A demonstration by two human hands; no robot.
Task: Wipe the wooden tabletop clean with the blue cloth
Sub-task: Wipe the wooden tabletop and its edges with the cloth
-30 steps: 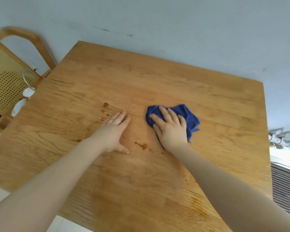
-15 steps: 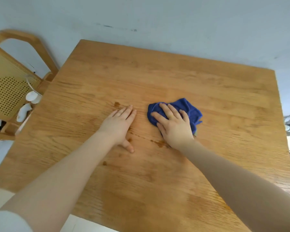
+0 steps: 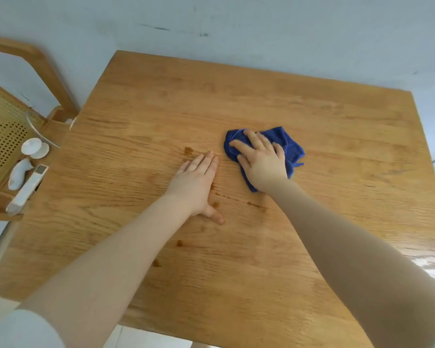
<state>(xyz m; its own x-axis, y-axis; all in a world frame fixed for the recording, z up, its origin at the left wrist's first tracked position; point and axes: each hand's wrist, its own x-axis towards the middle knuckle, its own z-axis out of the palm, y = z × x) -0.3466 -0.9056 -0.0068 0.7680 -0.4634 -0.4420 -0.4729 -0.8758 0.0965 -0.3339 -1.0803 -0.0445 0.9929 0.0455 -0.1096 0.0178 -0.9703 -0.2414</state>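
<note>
Blue cloth (image 3: pixel 290 144) lies bunched on the wooden counter (image 3: pixel 337 116) just right of centre, pinned under the right hand (image 3: pixel 261 159), whose fingers are spread flat over it rather than curled around it. The left hand (image 3: pixel 195 182) rests open and palm-down on bare wood just beside it, holding nothing and bracing the body.

Brown spots and a thin streak (image 3: pixel 256 205) lie nearer the person than the cloth: one spot (image 3: pixel 188 149) past the left fingertips, others by the left thumb, and two more (image 3: pixel 179 243) alongside the left forearm. The cloth has not yet covered these, so the wiping looks far from finished.

To do this step well, the right hand should probably keep firm, even pressure through the palm and draw the cloth back across the streak in overlapping passes. The left hand sits among several marks, so lifting it aside would let the cloth reach them. Smoothing the bunched cloth would give more contact. Dried spots may need short rubbing strokes rather than one long sweep.
</note>
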